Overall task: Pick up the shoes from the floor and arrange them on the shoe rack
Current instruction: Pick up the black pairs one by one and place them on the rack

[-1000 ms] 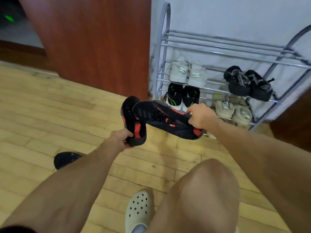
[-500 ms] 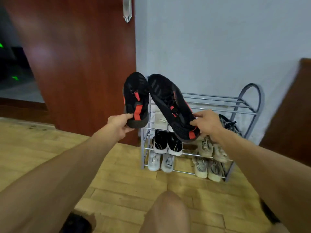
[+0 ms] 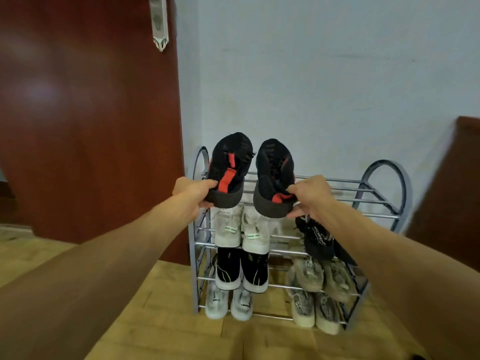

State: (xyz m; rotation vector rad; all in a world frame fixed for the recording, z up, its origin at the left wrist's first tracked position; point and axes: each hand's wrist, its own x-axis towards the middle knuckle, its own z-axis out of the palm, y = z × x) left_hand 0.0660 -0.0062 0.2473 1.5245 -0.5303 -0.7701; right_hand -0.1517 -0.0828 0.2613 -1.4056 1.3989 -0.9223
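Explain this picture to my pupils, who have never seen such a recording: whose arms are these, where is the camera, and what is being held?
No machine here: a person wears a wide-angle camera on the head, looking forward and down, so you see their own bare arms. The left hand grips a black sneaker with red trim by its heel; the right hand grips the matching sneaker likewise, toes pointing away. Both are held at the left end of the top shelf of a metal shoe rack, which stands on a wooden floor beside a red-brown door. Whether they touch the shelf, I cannot tell. Lower shelves hold white sneakers, black sneakers with green stripes, grey sneakers, and, on the right, black shoes and beige shoes.
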